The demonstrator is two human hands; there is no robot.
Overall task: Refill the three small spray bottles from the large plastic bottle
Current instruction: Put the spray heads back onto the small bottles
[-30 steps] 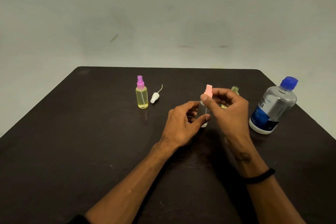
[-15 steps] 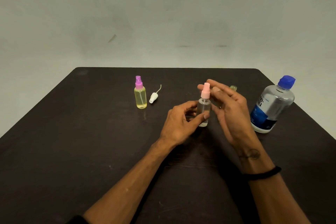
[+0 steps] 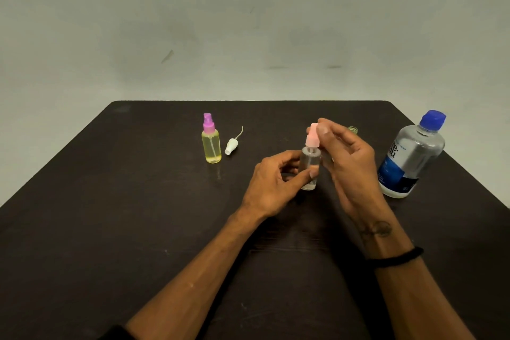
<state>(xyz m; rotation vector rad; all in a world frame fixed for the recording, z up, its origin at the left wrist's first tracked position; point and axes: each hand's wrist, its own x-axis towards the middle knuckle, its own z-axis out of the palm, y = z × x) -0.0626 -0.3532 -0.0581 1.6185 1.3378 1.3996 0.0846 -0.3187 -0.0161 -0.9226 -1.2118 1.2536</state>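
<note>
One step in hand: the pink spray head (image 3: 313, 138) is being worked at the neck of the clear bottle (image 3: 310, 167) (loosening or tightening, I cannot tell), so I am judging this a capping step, not a pour.
Yellow bottle (image 3: 211, 146): standing upright with its purple head on, farthest left of the large plastic bottle (image 3: 408, 157).
White spray head (image 3: 231, 145): lying loose on the table (image 3: 110, 201), slightly nearer the large bottle.
Left hand (image 3: 271, 185): gripping the clear bottle's body between thumb and fingers.
Clear bottle: being held upright, well left of the large bottle; its contents are looking colourless, the level hard to read.
Right hand (image 3: 349, 157): pinching the pink head with its fingertips.
Open-necked bottle (image 3: 352, 130): showing only its threaded neck behind the right hand.
Large plastic bottle: standing untouched, blue cap (image 3: 432, 120) on.
Next move: calling for a steady left-hand grip while the head is turning.
</note>
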